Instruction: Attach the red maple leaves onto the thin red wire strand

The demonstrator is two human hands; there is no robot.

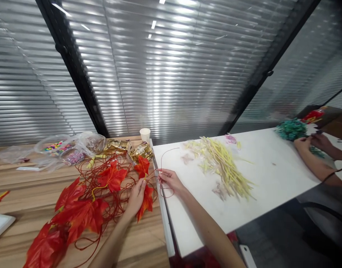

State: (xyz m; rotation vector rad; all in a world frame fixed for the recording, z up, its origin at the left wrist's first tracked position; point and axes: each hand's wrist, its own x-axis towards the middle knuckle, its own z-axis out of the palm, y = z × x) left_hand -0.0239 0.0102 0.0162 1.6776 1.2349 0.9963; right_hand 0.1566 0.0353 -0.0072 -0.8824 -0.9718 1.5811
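My left hand [136, 194] pinches the stems of artificial red maple leaves, with one leaf [142, 166] above the fingers and another leaf [146, 204] hanging below. Thin red cord [161, 192] is held between the closed fingertips of my right hand [171, 179], just right of the leaves. It stretches across to the left hand, and a loose loop curls over the seam between the tables. To the left lies a tangle of red cord [121, 199] with larger red maple leaves [83, 219] on it. Exactly how the cord meets the stems is too small to tell.
Plastic bags of colored beads [57, 146], gold packets [141, 150] and a paper cup [145, 134] stand at the back. Pale yellow stalks [225, 167] lie on the white table [268, 182]. At right, another person's hands [303, 143] work beside a green bunch [291, 129].
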